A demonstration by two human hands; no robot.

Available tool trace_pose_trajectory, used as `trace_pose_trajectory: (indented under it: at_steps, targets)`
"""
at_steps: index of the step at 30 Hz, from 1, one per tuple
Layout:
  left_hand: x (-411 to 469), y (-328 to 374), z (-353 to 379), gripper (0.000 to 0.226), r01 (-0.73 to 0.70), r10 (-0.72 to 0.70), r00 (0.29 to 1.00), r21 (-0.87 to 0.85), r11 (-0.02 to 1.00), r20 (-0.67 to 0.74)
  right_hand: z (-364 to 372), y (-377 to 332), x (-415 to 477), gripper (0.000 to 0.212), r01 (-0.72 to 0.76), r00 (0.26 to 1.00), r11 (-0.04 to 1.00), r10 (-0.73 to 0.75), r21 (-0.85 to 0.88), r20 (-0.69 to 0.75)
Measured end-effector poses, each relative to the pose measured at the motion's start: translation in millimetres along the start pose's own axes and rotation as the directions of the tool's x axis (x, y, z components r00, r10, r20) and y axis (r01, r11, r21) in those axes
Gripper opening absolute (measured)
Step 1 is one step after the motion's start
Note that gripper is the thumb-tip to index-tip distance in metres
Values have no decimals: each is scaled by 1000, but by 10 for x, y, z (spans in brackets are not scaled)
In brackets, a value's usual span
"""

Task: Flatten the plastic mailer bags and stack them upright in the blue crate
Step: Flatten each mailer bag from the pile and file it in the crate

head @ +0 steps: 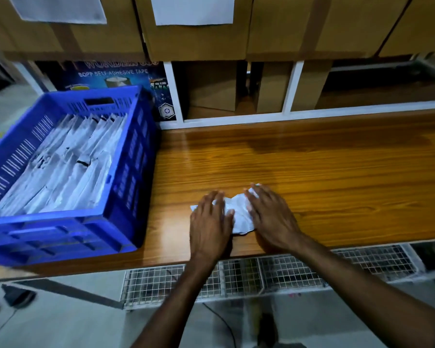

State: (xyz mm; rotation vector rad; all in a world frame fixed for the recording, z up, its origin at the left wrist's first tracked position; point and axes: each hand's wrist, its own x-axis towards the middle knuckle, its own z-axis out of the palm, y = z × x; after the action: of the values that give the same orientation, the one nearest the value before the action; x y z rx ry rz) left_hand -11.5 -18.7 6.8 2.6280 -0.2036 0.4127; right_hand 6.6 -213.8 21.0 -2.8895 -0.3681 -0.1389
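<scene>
A crumpled white plastic mailer bag (239, 212) lies on the wooden table (312, 172) near its front edge. My left hand (210, 222) presses flat on the bag's left part, fingers straight. My right hand (269, 214) presses on its right part, fingers spread; only the bag's middle and corners show between them. The blue crate (126, 197) stands at the table's left end, with several white mailer bags (68, 169) leaning in rows inside it.
Cardboard boxes (199, 33) sit on white shelving (290, 91) behind the table. A tape carton (116, 76) stands behind the crate. A wire mesh rack (261, 275) hangs below the table's front edge. Bare wood stretches to the right of my hands.
</scene>
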Motion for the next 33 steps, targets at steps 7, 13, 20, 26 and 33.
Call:
trace_pose_trajectory:
  at_steps: [7, 13, 20, 26, 33]
  targets:
    - [91, 50, 481, 61, -28, -6, 975, 150, 988, 221, 252, 214, 296, 68, -50, 976, 999, 50, -3, 211]
    - [572, 62, 563, 63, 16, -42, 953, 91, 996, 299, 313, 414, 636, 68, -127, 973, 992, 126, -8, 193]
    - [703, -40, 529, 69, 32, -75, 921, 118, 993, 382, 318, 545, 779, 69, -105, 962, 994, 96, 21, 255]
    - [658, -168, 270, 51, 107, -139, 971, 169, 980, 197, 151, 471, 781, 67, -58, 969, 997, 66, -41, 237]
    - [914, -196, -36, 24, 164, -205, 933, 157, 974, 297, -272, 424, 758, 65, 87, 977, 993, -70, -77, 200]
